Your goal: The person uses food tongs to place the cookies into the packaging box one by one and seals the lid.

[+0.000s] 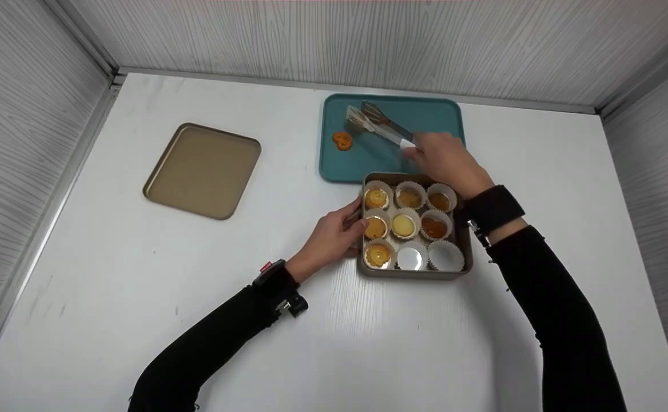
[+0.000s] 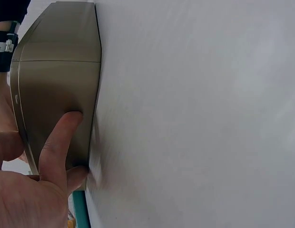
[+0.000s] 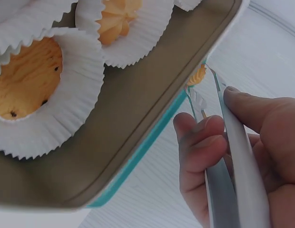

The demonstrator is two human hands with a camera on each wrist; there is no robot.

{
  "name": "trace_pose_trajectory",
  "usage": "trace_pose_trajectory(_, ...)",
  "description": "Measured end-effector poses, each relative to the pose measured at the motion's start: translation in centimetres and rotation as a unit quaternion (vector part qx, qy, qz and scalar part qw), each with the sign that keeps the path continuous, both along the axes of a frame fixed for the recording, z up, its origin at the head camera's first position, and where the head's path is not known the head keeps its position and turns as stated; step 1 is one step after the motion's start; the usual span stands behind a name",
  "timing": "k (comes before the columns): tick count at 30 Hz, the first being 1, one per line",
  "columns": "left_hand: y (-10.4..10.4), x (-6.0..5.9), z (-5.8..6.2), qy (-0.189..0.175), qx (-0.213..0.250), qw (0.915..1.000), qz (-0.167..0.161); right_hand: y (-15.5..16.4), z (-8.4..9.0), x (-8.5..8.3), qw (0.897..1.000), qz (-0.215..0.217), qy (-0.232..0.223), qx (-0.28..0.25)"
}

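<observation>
One white desk (image 1: 139,320) carries all we list. Beyond our right hand (image 1: 445,160): a teal tray (image 1: 425,111), one orange cookie (image 1: 342,140) on it. Well off past our left hand (image 1: 331,237): a flat gold tray (image 1: 202,170). Between both hands: a square gold pan (image 1: 464,243) of nine paper cups (image 1: 445,256), seven filled. Left hand rests fingers (image 2: 62,137) straight against the pan's side wall. Right hand grips metal tongs (image 1: 377,123), tips over the teal tray near the cookie.
</observation>
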State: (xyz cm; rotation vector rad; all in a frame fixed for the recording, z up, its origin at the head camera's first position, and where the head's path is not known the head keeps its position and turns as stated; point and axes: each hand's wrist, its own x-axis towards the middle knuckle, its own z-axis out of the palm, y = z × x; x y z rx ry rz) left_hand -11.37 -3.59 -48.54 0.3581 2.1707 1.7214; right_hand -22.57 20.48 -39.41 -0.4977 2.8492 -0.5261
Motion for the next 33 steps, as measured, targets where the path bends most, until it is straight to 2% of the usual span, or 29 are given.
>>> trace_pose_trajectory(4,-0.1,-0.2,0.0,0.029,-0.027,0.9992,-0.001,0.8,0.4,0.5,1.000,0.008,0.016,-0.006)
trace_pose_trajectory(18,-0.9,-0.4,-0.1,0.018,-0.027,0.9994,0.006,2.9,0.7,3.4,0.998,0.031,0.033,-0.037)
trace_pose_trajectory(26,-1.0,-0.4,0.0,0.014,-0.034,0.9993,0.006,4.8,0.7,5.9,0.995,0.043,0.065,-0.069)
trace_pose_trajectory(33,-1.2,-0.6,0.1,0.030,-0.037,0.9989,0.004,6.6,0.3,8.6,0.989,0.062,0.109,-0.073)
